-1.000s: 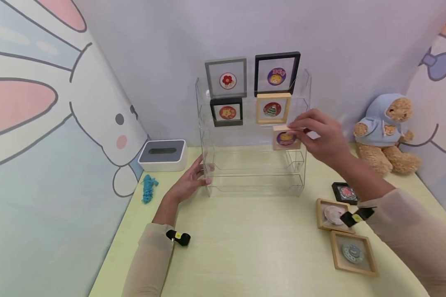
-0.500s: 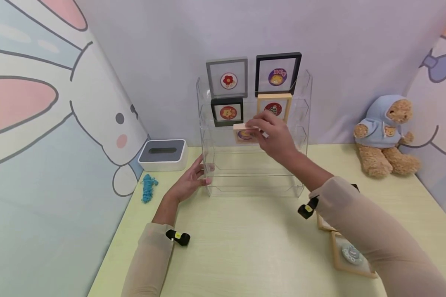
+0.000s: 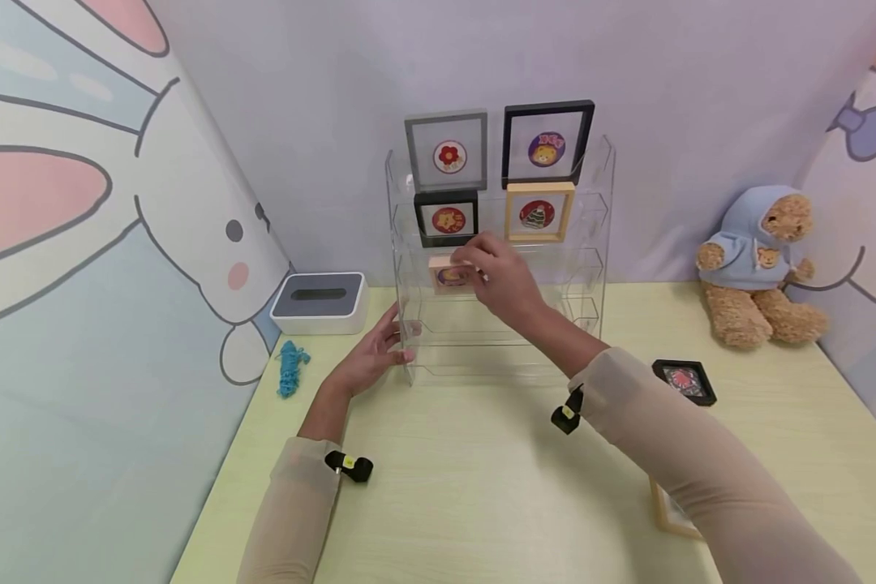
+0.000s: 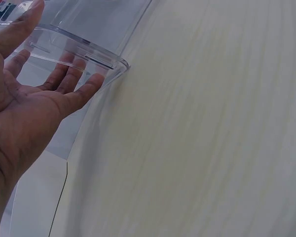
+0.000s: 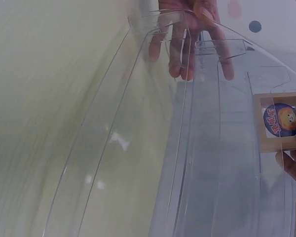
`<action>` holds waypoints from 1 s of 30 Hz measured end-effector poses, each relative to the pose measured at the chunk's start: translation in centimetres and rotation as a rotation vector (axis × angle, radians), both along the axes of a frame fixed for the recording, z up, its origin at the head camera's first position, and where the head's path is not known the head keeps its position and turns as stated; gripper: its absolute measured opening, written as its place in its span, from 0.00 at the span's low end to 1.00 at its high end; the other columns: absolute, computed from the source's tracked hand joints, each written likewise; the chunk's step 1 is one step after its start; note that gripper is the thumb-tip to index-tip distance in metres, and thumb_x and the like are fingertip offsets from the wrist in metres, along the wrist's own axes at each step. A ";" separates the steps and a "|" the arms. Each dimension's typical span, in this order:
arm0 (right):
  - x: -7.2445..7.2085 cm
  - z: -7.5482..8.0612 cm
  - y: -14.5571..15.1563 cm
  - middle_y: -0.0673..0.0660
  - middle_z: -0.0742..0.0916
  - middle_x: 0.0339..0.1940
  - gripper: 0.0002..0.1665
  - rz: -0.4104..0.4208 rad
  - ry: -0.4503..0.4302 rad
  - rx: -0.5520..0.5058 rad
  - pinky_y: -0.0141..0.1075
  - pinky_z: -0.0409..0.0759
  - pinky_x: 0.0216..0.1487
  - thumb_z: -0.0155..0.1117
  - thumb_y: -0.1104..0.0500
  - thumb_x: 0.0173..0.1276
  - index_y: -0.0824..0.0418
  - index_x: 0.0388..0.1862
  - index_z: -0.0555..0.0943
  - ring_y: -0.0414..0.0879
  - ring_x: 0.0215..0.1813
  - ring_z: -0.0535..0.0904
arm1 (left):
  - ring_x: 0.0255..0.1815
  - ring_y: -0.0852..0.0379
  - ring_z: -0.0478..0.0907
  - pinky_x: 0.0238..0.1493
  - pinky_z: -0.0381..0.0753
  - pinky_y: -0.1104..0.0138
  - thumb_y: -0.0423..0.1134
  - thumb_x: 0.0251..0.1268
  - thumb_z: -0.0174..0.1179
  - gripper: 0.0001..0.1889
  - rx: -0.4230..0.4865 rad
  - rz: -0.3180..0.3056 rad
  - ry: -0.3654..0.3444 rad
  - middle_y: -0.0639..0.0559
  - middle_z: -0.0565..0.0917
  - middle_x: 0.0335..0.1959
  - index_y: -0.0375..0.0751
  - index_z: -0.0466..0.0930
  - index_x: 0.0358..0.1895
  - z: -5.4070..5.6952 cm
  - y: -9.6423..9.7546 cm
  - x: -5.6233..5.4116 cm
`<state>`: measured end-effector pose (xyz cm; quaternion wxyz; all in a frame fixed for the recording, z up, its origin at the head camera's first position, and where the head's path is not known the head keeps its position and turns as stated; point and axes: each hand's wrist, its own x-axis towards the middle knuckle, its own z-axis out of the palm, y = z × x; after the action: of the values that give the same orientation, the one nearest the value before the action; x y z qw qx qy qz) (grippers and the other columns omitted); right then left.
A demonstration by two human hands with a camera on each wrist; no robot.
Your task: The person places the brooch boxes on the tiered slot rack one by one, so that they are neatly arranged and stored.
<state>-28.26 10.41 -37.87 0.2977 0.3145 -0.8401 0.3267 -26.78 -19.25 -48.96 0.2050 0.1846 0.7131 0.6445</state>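
My right hand [image 3: 502, 284] pinches the right part of a small light-wood photo frame [image 5: 262, 123], which holds a round purple badge with a yellow bear-like face. The frame is at the left of the third tier of a clear acrylic display rack [image 3: 496, 344]; whether it rests there cannot be told. My left hand [image 3: 368, 363] touches the rack's left side, its fingers extended along the panel and thumb at the front edge. Above stand a grey frame [image 3: 412, 154], a large black frame [image 3: 508, 146], a smaller black frame [image 3: 448, 242] and a wooden frame [image 3: 540, 186], each with a badge.
Right of the rack lie a small black frame [image 3: 708, 391] and a wooden frame [image 3: 660, 507], partly hidden by my sleeve. A teddy bear [image 3: 748, 251] sits at the back right. Left stand a tissue box [image 3: 328, 324] and a blue yarn bundle [image 3: 289, 369].
My right hand has carried the small wooden frame leftward across the rack to the left of the third tier. The left hand stays at the rack's side.
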 end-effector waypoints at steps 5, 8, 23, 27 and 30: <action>0.1 -0.2 0.0 0.62 0.86 0.51 0.10 0.000 -0.029 0.010 0.47 0.89 0.55 0.75 0.67 0.76 0.61 0.54 0.91 0.56 0.52 0.86 | 0.90 0.34 0.58 0.87 0.57 0.36 0.25 0.78 0.62 0.55 -0.003 0.000 -0.001 0.34 0.64 0.86 0.70 0.39 0.93 0.0 0.0 -0.1; 0.2 -0.1 0.3 0.62 0.86 0.53 0.12 0.008 -0.032 0.020 0.47 0.89 0.55 0.75 0.66 0.76 0.61 0.55 0.91 0.56 0.53 0.85 | 0.90 0.34 0.57 0.87 0.57 0.35 0.25 0.79 0.62 0.55 -0.008 0.002 -0.004 0.35 0.64 0.86 0.71 0.39 0.93 -0.1 0.0 -0.1; 2.6 1.8 8.7 0.63 0.88 0.65 0.27 0.041 0.074 0.145 0.57 0.88 0.58 0.78 0.53 0.76 0.58 0.71 0.86 0.61 0.66 0.84 | 0.91 0.35 0.55 0.88 0.56 0.36 0.26 0.80 0.62 0.55 -0.043 0.019 -0.007 0.37 0.62 0.87 0.75 0.39 0.92 -0.1 0.0 0.0; 3.8 1.7 12.5 0.63 0.89 0.67 0.30 0.050 0.228 0.233 0.58 0.85 0.62 0.65 0.39 0.85 0.57 0.72 0.86 0.62 0.68 0.84 | 0.92 0.36 0.54 0.88 0.56 0.36 0.26 0.80 0.62 0.55 -0.048 0.021 -0.007 0.38 0.62 0.87 0.74 0.39 0.92 -0.3 0.0 0.0; 4.8 1.4 15.4 0.63 0.89 0.68 0.34 0.042 0.337 0.304 0.60 0.82 0.65 0.54 0.34 0.88 0.57 0.71 0.87 0.64 0.67 0.85 | 0.92 0.36 0.53 0.88 0.57 0.36 0.27 0.80 0.62 0.55 -0.043 0.020 -0.011 0.38 0.62 0.88 0.73 0.38 0.92 -0.4 -0.1 0.0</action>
<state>-23.49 25.83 -36.47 0.3763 0.4231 -0.8114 0.1453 -26.83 -19.32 -49.37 0.2064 0.1697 0.7275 0.6319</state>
